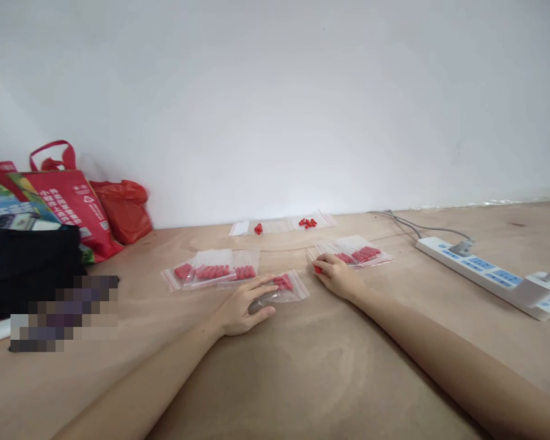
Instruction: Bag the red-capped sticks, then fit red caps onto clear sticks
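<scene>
My left hand (pixel 242 308) lies with its fingers stretched out over a clear zip-lock bag (pixel 297 292) that holds small red pieces (pixel 283 282). To its right, my right hand (pixel 339 276) has its fingers curled down on the left end of another zip-lock bag (pixel 310 256). A bit of red shows at those fingertips; the exact grip is partly hidden. Beyond this hand lie more bagged red pieces (pixel 365 253). Left of my left hand, overlapping zip-lock bags (pixel 214 256) hold several red, rod-like pieces (pixel 213 271).
Two flat bags with small red parts (pixel 308 223) lie near the wall. A white power strip (pixel 481 269) with plugs and a grey cable (pixel 431 226) sits on the right. Red bags (pixel 123 211), a black bag (pixel 32 269) and a blurred-out object (pixel 68 315) occupy the left.
</scene>
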Demonstrator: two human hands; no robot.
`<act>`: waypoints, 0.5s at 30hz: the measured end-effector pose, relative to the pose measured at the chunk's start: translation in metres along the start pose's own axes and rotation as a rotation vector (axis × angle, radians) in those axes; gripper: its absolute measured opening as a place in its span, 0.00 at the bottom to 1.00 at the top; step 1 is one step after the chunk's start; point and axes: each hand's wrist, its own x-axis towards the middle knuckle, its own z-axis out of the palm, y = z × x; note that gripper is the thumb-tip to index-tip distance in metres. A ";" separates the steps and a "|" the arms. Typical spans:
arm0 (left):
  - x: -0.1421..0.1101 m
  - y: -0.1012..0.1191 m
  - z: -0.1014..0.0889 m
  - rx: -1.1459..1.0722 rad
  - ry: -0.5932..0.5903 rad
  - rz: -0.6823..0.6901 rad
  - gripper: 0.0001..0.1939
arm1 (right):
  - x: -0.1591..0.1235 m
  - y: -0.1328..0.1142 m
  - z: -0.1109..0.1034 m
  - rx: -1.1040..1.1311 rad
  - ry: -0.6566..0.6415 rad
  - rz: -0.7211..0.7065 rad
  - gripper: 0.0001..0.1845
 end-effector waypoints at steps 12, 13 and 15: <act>0.000 0.004 -0.007 -0.154 0.059 -0.048 0.19 | -0.001 -0.004 -0.016 -0.106 -0.178 0.080 0.23; 0.000 0.003 -0.007 -0.162 0.084 -0.057 0.19 | -0.002 -0.005 -0.016 -0.126 -0.175 0.072 0.24; 0.000 0.002 -0.006 -0.169 0.136 -0.082 0.18 | -0.003 -0.006 -0.018 -0.151 -0.158 0.053 0.25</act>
